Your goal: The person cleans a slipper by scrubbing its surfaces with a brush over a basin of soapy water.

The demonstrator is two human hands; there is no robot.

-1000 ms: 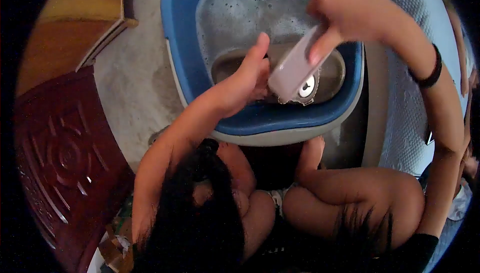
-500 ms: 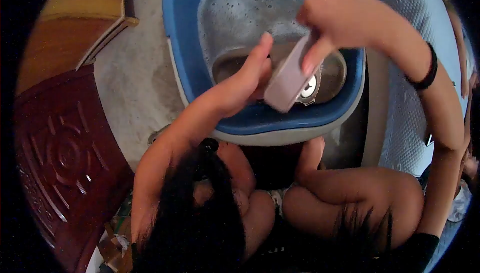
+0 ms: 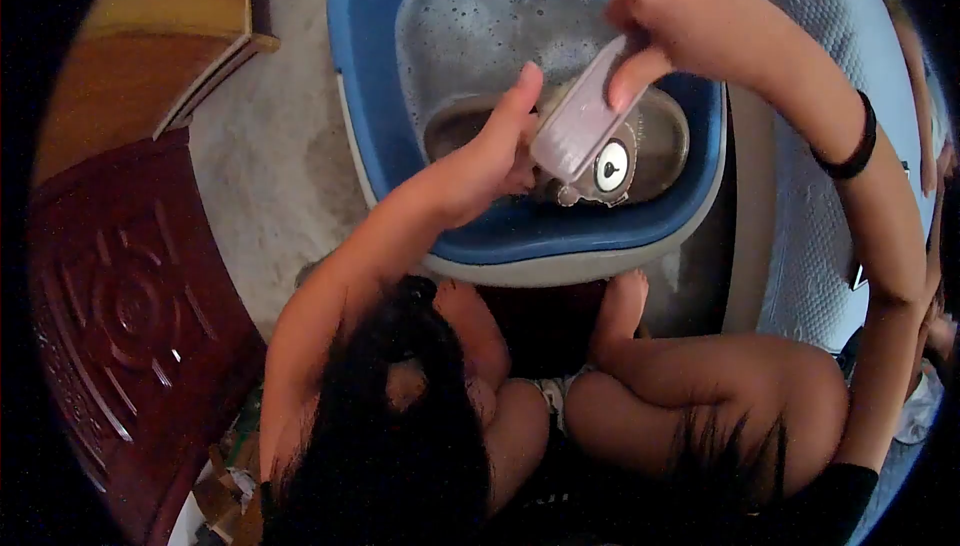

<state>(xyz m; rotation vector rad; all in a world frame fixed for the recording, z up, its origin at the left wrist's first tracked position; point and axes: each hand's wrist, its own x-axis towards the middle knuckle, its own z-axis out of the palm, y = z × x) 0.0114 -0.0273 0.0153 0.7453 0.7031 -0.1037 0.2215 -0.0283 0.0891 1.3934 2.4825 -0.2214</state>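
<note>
My right hand [image 3: 680, 11] grips a pale pink long-handled brush [image 3: 580, 136], thumb pressed along its side. The brush slants down to the left over a blue tub [image 3: 350, 36], its hanging hole at the upper right; bristles do not show. My left hand [image 3: 500, 151] is at the lower end of the brush, thumb pointing up. Its other fingers curl partly out of sight at the edge of a brown bear-faced item [image 3: 612, 168] with a white muzzle. The brush and the hand cover part of this item, so its full shape is hidden.
Bubbly, cloudy water [image 3: 470, 21] lies in the tub. A carved dark red wooden panel [image 3: 130, 296] and a yellow-brown wooden piece [image 3: 170, 56] stand on the left. A quilted pale blue surface [image 3: 815, 276] runs along the right. My knees and feet are close below the tub.
My right hand has drawn the brush slightly up and tilted it, showing more of the bear-faced item below. The left hand has hardly moved.
</note>
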